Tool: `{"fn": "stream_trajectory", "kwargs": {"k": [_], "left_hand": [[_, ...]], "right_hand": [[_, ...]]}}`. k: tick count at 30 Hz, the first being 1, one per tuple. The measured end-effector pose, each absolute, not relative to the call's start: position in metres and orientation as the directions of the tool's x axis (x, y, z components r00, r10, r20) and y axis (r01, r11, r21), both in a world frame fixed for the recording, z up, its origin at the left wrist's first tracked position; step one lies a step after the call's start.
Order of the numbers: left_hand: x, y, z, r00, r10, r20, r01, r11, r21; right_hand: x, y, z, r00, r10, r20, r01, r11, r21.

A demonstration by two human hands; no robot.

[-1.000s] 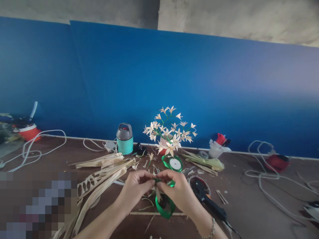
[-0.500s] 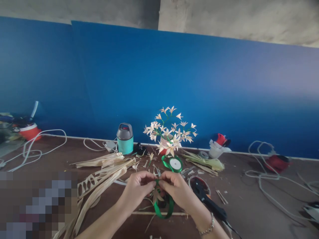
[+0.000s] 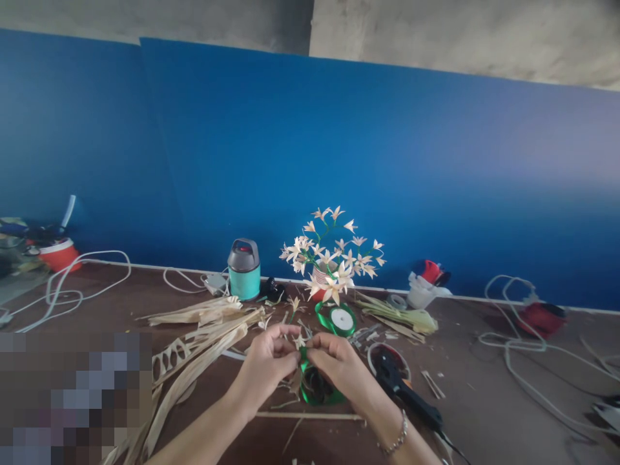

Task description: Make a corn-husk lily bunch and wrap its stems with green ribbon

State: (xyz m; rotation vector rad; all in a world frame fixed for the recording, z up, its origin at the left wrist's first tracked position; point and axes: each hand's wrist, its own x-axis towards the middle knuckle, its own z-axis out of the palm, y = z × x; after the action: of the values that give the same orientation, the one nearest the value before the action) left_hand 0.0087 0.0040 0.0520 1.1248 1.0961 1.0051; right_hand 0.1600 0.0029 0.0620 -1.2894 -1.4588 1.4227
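My left hand is closed, its thumb and fingers pinched at the stem of a small pale husk flower. Facing it, my right hand pinches a green ribbon right at that stem. The fingertips nearly meet, and they hide most of the stem. From the pinch the ribbon hangs in a loop below my hands, near the table. Just beyond them a white spool of green ribbon lies flat. A bracelet sits on my right wrist.
A pot of husk flowers stands by the blue wall. Dried husks spread at left, near a turquoise container. A black glue gun lies right, by a round dish. White cables cross the far right.
The ribbon loop has swung up and to the right under my hands. The small flower's petals now show above my fingertips, where a flower hung below them before.
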Motion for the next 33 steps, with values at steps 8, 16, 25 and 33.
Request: {"fn": "stream_trajectory", "kwargs": {"k": [8, 16, 25, 33], "left_hand": [[0.008, 0.001, 0.055, 0.210, 0.957, -0.202, -0.105, 0.227, 0.968], [0.001, 0.004, 0.054, 0.338, 0.912, -0.234, -0.074, 0.274, 0.959], [0.004, 0.002, 0.053, 0.264, 0.949, -0.172, -0.008, 0.180, 0.984], [0.009, 0.000, 0.045, 0.173, 0.977, -0.121, -0.054, 0.132, 0.990]], "right_hand": [[0.160, 0.006, 0.057, -0.245, 0.948, -0.204, 0.034, -0.202, -0.979], [0.159, 0.004, 0.054, -0.253, 0.952, -0.173, -0.123, -0.209, -0.970], [0.153, 0.004, 0.053, -0.142, 0.977, -0.161, -0.043, -0.168, -0.985], [0.153, 0.003, 0.052, -0.147, 0.979, -0.138, -0.111, -0.155, -0.982]]}}
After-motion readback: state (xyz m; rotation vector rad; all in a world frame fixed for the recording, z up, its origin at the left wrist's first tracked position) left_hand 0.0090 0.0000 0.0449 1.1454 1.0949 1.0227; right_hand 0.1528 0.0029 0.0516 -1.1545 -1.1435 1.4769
